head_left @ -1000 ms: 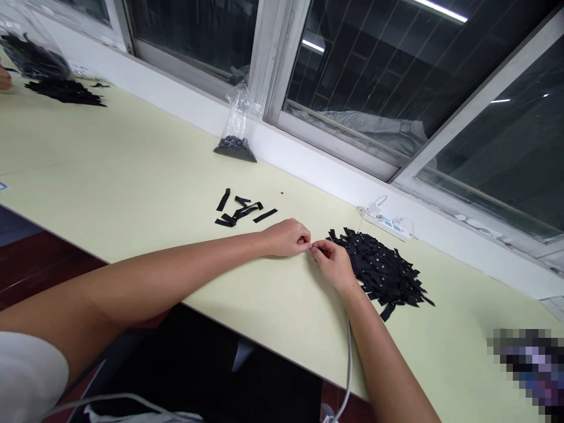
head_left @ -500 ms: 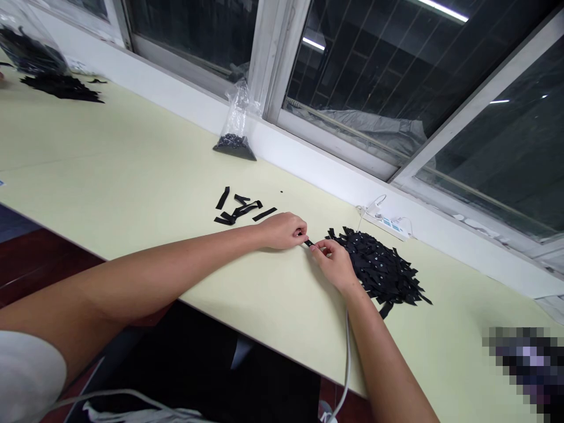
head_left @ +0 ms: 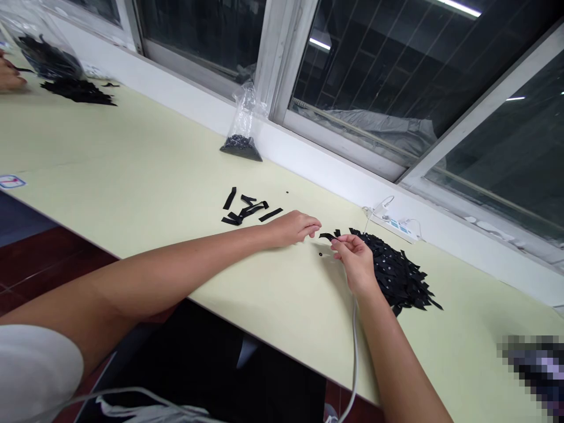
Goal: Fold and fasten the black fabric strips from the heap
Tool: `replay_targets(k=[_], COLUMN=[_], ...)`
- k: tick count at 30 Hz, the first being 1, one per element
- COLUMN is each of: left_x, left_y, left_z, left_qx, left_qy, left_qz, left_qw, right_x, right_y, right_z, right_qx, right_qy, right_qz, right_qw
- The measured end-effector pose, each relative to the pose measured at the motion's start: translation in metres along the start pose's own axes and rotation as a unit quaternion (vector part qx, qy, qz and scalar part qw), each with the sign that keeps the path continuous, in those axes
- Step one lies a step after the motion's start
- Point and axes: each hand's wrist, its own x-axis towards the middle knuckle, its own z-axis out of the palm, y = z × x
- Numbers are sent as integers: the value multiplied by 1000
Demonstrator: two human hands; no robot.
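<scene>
My right hand (head_left: 356, 258) pinches a short black fabric strip (head_left: 326, 237) between thumb and fingertips, and the strip's free end points left. Across a small gap, my left hand (head_left: 296, 229) hovers low over the table with its fingers stretched out and nothing visible in them. On the tabletop below the gap lies a small black ring-like piece (head_left: 321, 254). Just beyond my right hand spreads a heap of black strips (head_left: 399, 273) dotted with small shiny spots. Several loose black strips (head_left: 247, 210) lie past my left forearm.
A clear plastic bag (head_left: 243, 144) with small black pieces stands by the window ledge. A white power strip (head_left: 392, 226) sits behind the heap; a white cable (head_left: 355, 346) runs under my right forearm. At far left are another person's hand (head_left: 9, 75) and another black pile (head_left: 79, 91).
My hands have come apart: the right has moved right with the strip, and the left has let go and straightened its fingers. The small ring-like piece now shows on the table.
</scene>
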Motion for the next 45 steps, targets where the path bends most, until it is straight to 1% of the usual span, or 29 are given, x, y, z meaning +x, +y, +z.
replay_targets(k=[3,6,8,12,15,20,22,25,29,33,39,42,45], left_x=[0,0,0,-1,-1,-2,-2,-1,-2,-3,-2,-1,0], left_y=[4,5,5,6,8,14,16,18,20,21,16,14,13], left_z=[-2,-2,-2,0,1,2,2,2,3,7,10,12,14], left_qx=[-7,7,6,-16,-36,-108,-122,-116,-115,-138,-157,-170,-204], left_qy=[-6,18,33,57,72,65,54,43,58,51,46,48,46], left_qz=[7,51,61,47,24,-17,-15,7,39,28,30,6,-28], left_qw=[1000,999,998,997,996,992,991,992,991,989,986,984,978], right_x=[-1,-1,-1,-2,-1,0,0,-1,-4,-6,-7,-7,-8], right_y=[-1,-1,-1,-1,0,2,1,0,2,3,0,-1,-1], right_z=[-1,-1,-2,-2,-3,-2,-1,1,3,5,6,6,7], right_qx=[22,36,40,48,51,18,-2,-31,-67,-69,-57,-57,-59], right_qy=[-4,-9,-11,-22,-28,-41,-49,-69,-101,-116,-129,-127,-122], right_qz=[16,23,24,22,19,-6,-28,-66,-95,-109,-108,-108,-112], right_qw=[1000,999,999,998,998,999,998,995,988,985,984,984,984])
